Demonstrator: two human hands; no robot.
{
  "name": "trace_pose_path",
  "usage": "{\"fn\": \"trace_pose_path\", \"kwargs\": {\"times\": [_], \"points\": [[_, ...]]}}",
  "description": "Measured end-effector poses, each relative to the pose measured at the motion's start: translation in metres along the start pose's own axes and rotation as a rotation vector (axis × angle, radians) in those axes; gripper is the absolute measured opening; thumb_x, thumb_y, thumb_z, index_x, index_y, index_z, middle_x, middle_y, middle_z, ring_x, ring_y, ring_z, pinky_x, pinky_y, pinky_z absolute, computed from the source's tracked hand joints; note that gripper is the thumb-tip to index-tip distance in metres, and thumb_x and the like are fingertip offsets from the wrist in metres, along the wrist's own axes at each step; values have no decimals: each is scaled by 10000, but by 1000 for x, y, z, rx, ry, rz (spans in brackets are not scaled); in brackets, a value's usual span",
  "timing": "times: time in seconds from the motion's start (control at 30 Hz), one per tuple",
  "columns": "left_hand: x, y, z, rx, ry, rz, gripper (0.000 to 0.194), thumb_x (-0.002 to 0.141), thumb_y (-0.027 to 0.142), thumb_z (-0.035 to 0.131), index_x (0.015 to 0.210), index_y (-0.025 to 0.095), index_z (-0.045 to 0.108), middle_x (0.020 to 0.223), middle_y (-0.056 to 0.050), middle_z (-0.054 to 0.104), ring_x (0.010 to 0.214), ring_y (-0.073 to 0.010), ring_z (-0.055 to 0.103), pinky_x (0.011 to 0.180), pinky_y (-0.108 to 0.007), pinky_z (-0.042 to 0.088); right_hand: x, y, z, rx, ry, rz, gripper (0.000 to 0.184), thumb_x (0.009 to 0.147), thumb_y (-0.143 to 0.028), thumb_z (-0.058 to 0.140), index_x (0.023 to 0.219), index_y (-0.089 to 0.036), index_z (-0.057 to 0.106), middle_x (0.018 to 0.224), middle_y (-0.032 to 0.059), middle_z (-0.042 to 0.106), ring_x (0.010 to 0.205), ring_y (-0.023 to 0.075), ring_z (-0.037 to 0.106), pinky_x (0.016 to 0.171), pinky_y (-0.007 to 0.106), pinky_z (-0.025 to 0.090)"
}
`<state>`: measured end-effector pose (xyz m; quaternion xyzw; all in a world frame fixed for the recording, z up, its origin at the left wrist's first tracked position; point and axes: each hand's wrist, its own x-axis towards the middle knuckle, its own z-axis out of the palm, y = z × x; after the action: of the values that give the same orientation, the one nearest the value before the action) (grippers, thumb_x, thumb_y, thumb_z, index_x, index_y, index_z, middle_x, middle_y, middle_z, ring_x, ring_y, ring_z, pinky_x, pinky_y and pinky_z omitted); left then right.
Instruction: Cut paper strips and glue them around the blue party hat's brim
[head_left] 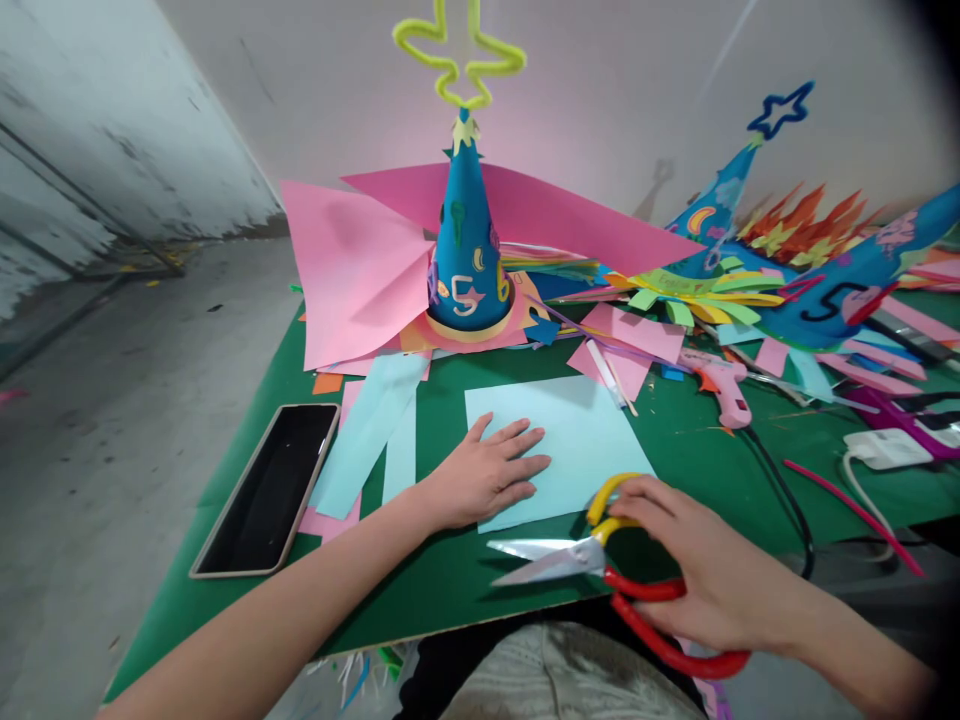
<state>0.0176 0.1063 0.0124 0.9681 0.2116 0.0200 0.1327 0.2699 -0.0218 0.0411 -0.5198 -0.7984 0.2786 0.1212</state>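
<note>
My left hand (pixel 501 466) lies flat with spread fingers on a light blue sheet of paper (pixel 585 430) on the green table. In my right hand (pixel 675 550) is a pair of scissors (pixel 577 560) with one yellow and one red handle. The blades point left, a little apart, over the table's near edge and just below the sheet. Light blue paper strips (pixel 375 420) lie to the left of the sheet. Behind it stands a blue paper cone hat (pixel 466 240), decorated with a 5 and topped by a yellow-green bent pipe cleaner.
A phone (pixel 266 490) lies at the table's left edge. Pink sheets (pixel 352 270) lean around the hat. On the right are a pink glue gun (pixel 724 385) with a black cord, a white charger (pixel 883 448) and more decorated cone hats (pixel 847 290).
</note>
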Motion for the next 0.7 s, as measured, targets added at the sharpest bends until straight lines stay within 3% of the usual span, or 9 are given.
{"fn": "trace_pose_path", "kwargs": {"times": [0.13,0.27,0.37,0.5,0.7], "points": [[1,9,-7,9,48,-107,352,971,374,304,1056,205,601,1196,-95,559,1124,-241,480,971,-442,266,-16,22,-5,154,251,230,422,765,-313,606,1135,-264,409,1108,81,485,804,177,550,736,343,503],[10,30,-14,32,33,-235,357,844,508,520,829,161,604,902,-95,565,896,-275,509,790,-431,368,-10,36,2,443,413,371,393,791,-401,596,1108,-261,411,891,31,518,763,181,548,678,329,502],[17,44,-15,31,-16,-290,265,825,419,585,796,156,583,885,-85,550,857,-262,503,739,-400,389,4,38,10,638,543,393,428,762,-437,627,1093,-251,429,852,18,533,726,167,549,674,321,504],[18,55,-17,12,-91,-313,137,860,284,551,814,159,584,909,-69,559,851,-231,514,736,-362,401,18,35,17,713,679,382,466,731,-470,644,1082,-244,436,810,11,529,707,160,550,675,315,520],[20,63,-24,-13,-142,-389,257,837,355,585,935,117,596,958,-112,576,911,-292,528,770,-438,415,18,34,21,836,804,371,449,710,-422,680,1069,-249,475,898,39,580,770,163,583,651,262,530]]}}
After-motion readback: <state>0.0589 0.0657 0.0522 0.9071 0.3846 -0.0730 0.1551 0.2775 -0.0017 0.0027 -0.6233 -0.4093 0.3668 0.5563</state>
